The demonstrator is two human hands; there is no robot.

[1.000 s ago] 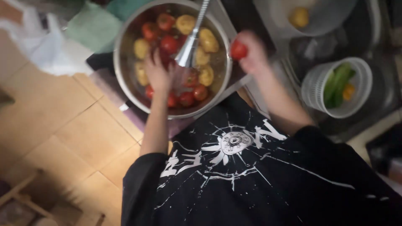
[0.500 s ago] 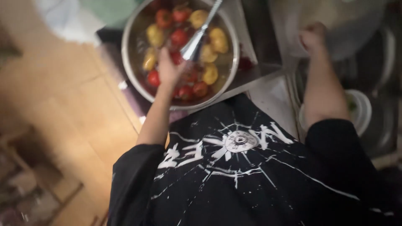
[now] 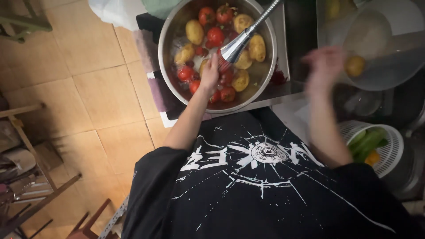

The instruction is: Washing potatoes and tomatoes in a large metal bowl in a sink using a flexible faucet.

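Two hands are at work: your left hand (image 3: 209,73) dips into the steel bowl (image 3: 168,40) among tomatoes (image 3: 215,34) and potatoes (image 3: 195,32), grip hidden; your right hand (image 3: 325,66), blurred, hovers near the far-right white bowl (image 3: 389,75), hold unclear.

Metal bowl (image 3: 170,33): round, shiny steel, wet inside, standing far left on the counter.
Tomatoes (image 3: 215,35): red, scattered through the metal bowl.
Potatoes (image 3: 195,32): yellow, lying among the tomatoes.
Sprayer head (image 3: 233,48): silver, tilted down over the metal bowl.
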